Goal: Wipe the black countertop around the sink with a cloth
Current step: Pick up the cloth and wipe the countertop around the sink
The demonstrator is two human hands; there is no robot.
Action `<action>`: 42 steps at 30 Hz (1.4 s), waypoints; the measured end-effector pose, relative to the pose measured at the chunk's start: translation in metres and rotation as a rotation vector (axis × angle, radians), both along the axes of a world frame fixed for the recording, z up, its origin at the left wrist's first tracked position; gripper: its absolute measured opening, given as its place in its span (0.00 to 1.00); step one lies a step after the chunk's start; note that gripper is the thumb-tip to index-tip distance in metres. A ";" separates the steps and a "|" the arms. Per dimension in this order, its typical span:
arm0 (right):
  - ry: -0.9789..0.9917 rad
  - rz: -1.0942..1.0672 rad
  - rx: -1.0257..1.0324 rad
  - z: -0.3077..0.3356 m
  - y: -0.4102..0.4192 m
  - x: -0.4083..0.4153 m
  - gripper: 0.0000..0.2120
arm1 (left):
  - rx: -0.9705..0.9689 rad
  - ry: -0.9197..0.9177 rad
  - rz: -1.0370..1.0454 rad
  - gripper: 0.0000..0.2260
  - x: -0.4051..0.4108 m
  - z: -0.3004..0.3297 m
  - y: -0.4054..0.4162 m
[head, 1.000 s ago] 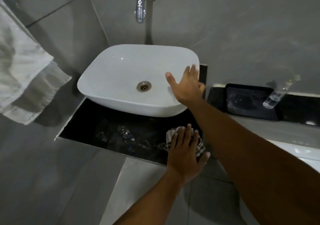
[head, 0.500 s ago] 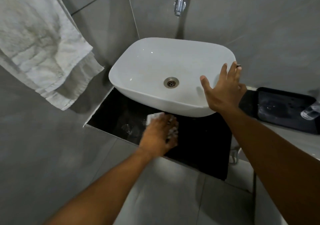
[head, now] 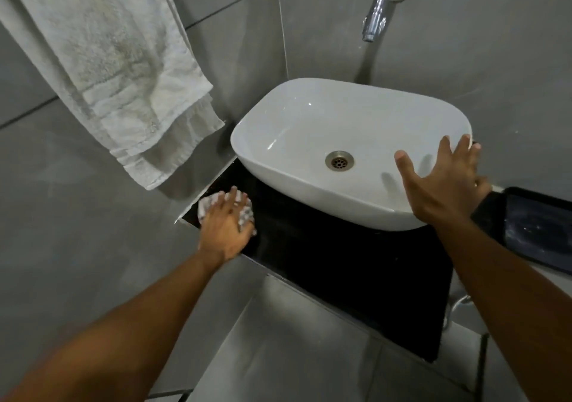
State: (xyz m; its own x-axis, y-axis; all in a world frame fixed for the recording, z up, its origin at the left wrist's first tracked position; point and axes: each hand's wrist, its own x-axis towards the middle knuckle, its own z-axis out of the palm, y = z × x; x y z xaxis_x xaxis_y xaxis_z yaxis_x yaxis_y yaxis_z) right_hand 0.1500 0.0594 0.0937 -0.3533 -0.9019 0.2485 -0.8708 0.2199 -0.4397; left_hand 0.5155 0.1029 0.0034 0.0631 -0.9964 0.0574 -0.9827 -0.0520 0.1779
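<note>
A white basin sink (head: 297,129) sits on the black countertop (head: 356,265). My left hand (head: 224,225) presses flat on a checked cloth (head: 246,216) at the countertop's front left corner, close to the wall. Most of the cloth is hidden under the palm. My right hand (head: 445,181) rests spread open on the sink's right rim, holding nothing.
A white towel (head: 123,70) hangs on the left wall above the corner. A chrome tap (head: 379,8) juts from the back wall over the sink. A black tray (head: 538,228) lies on the ledge to the right. Grey tiled walls enclose the counter at left and back.
My left hand has slid the cloth leftward across the countertop, from the front right to the left corner. My right hand has stayed on the sink's rim.
</note>
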 end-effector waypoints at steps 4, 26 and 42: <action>0.004 -0.002 0.010 0.003 0.003 0.001 0.43 | -0.029 0.156 -0.312 0.26 -0.123 0.003 0.061; -0.001 0.007 0.030 -0.003 -0.003 -0.006 0.43 | -0.038 0.015 0.245 0.30 0.023 0.007 -0.002; -0.023 -0.001 0.033 0.003 0.006 -0.005 0.41 | -0.059 0.121 -0.642 0.30 -0.221 -0.012 0.098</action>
